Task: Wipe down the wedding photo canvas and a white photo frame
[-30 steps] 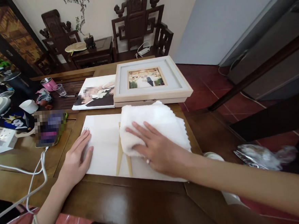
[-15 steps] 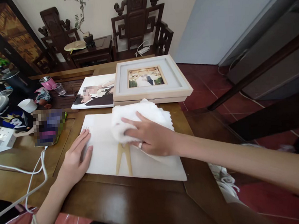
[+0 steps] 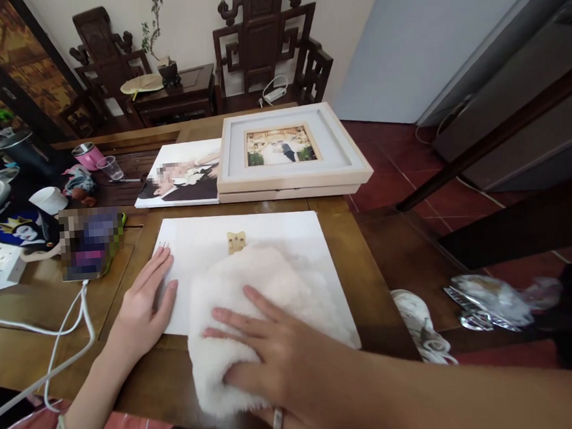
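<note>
A white rectangular panel (image 3: 291,226) lies flat on the wooden table in front of me. My left hand (image 3: 146,304) rests on its left edge with the fingers stretched out. A fluffy white cloth (image 3: 231,277) is under my right hand (image 3: 296,364), which grips it with the fingers spread over its top. The cloth covers the panel's lower middle and hangs past its near edge. Just beyond the cloth shows the screwed top of a tan stand piece (image 3: 236,241) fixed to the panel; its legs are hidden.
Behind the panel are a stack of framed pictures (image 3: 340,152) and a photo panel (image 3: 181,189). At left lie a phone (image 3: 95,244) with a white cable (image 3: 84,313), a white cup (image 3: 48,200), a pink cup (image 3: 87,155) and a dark mug (image 3: 17,227).
My right hand has drawn the cloth toward me, from the panel's far side to its near edge. The stand's top is uncovered and its legs are covered. My left hand stays put.
</note>
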Demonstrator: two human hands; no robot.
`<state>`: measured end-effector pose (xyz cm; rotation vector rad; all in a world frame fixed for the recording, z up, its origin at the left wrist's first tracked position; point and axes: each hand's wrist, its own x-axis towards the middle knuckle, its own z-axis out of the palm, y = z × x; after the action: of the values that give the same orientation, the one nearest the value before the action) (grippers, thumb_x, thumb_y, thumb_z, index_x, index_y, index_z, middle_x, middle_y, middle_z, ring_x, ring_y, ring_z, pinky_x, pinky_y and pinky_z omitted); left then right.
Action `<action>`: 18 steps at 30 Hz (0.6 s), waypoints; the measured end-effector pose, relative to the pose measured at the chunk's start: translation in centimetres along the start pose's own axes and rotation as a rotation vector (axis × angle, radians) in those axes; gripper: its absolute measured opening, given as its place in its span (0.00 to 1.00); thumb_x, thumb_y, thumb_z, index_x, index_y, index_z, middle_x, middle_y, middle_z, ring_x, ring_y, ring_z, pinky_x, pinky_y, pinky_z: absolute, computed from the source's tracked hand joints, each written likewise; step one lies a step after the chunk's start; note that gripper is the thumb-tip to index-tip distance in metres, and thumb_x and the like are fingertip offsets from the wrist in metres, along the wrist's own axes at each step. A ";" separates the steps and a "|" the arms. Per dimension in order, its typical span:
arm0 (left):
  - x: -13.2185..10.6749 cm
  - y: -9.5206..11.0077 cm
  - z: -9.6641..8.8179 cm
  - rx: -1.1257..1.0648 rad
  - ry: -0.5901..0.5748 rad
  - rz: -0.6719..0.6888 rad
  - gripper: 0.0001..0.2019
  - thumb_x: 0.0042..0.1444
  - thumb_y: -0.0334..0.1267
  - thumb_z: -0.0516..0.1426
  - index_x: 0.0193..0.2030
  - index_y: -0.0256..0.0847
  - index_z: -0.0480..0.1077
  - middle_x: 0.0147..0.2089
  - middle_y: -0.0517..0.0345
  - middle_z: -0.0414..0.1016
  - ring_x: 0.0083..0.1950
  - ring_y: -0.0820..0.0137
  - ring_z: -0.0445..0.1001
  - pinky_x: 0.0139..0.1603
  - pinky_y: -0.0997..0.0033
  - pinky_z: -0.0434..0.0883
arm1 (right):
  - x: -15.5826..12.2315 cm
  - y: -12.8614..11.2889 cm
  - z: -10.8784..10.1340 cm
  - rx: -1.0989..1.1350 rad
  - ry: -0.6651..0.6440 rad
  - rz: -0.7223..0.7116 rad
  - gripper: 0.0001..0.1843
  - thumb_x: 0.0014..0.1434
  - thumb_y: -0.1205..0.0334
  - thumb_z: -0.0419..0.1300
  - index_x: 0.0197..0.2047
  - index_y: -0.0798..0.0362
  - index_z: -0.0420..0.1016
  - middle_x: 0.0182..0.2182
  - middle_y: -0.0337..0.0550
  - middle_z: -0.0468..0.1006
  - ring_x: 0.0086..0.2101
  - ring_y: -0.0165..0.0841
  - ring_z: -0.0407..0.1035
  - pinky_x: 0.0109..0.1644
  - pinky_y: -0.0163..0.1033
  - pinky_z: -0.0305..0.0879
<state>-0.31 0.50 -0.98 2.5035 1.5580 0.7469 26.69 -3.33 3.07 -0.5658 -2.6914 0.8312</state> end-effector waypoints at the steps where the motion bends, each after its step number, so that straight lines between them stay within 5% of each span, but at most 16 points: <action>1: 0.0 0.0 0.0 0.002 0.000 -0.003 0.21 0.65 0.40 0.51 0.62 0.34 0.64 0.66 0.42 0.65 0.69 0.57 0.61 0.68 0.49 0.61 | 0.3 0.6 -0.4 0.004 -0.001 0.000 0.18 0.59 0.65 0.57 0.53 0.54 0.73 0.62 0.58 0.67 0.66 0.47 0.51 0.68 0.68 0.36; 10: 0.1 0.1 0.0 0.007 -0.006 -0.032 0.21 0.66 0.40 0.51 0.62 0.34 0.65 0.66 0.43 0.65 0.69 0.58 0.62 0.69 0.50 0.61 | 6.8 6.9 -2.7 -0.078 0.274 0.239 0.17 0.70 0.62 0.45 0.54 0.58 0.70 0.54 0.57 0.75 0.64 0.46 0.57 0.66 0.71 0.35; 18: -0.3 -0.8 0.0 -0.021 -0.015 0.029 0.21 0.66 0.35 0.46 0.64 0.32 0.63 0.67 0.40 0.63 0.70 0.59 0.60 0.69 0.53 0.60 | 6.3 1.6 0.6 -0.268 0.066 0.044 0.18 0.63 0.64 0.52 0.53 0.59 0.72 0.61 0.64 0.66 0.64 0.55 0.55 0.64 0.72 0.42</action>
<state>-1.05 0.65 -1.33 2.5156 1.5039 0.7424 21.31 0.33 2.50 -0.6996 -2.7557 0.4536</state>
